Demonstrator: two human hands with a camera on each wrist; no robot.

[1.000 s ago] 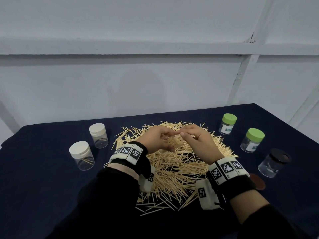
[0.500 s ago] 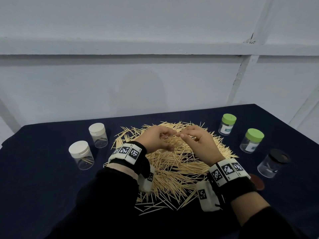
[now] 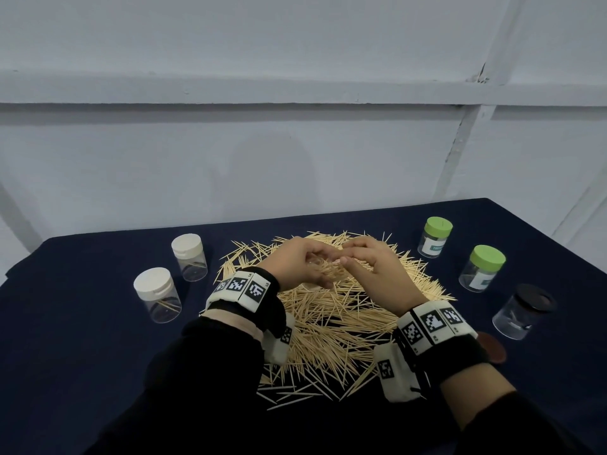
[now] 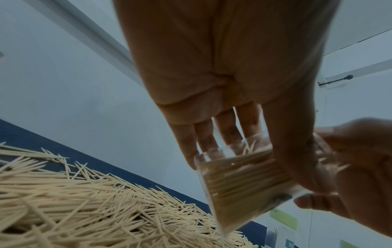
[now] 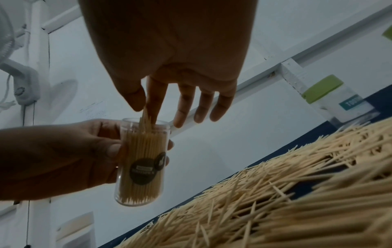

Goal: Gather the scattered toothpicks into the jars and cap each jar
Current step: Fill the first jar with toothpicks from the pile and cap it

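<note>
Five capped jars ring the toothpick pile (image 3: 331, 310) on the tabletop (image 3: 82, 323), from 9 to 3 o'clock.

Left wrist: left hand (image 4: 222, 83) curls around the clear jar (image 4: 244, 176), steadying it for loading.

Right wrist: right hand (image 5: 169, 50) pinches toothpicks at the jar's mouth, at 12 o'clock; other fingers (image 5: 203, 107) spread.

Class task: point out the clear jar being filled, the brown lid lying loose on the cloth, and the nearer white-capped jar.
clear jar (image 5: 141, 161), right wrist view, labelled side wall.
brown lid (image 3: 491, 348), head view, top face.
nearer white-capped jar (image 3: 153, 284), head view, cap top.
</note>
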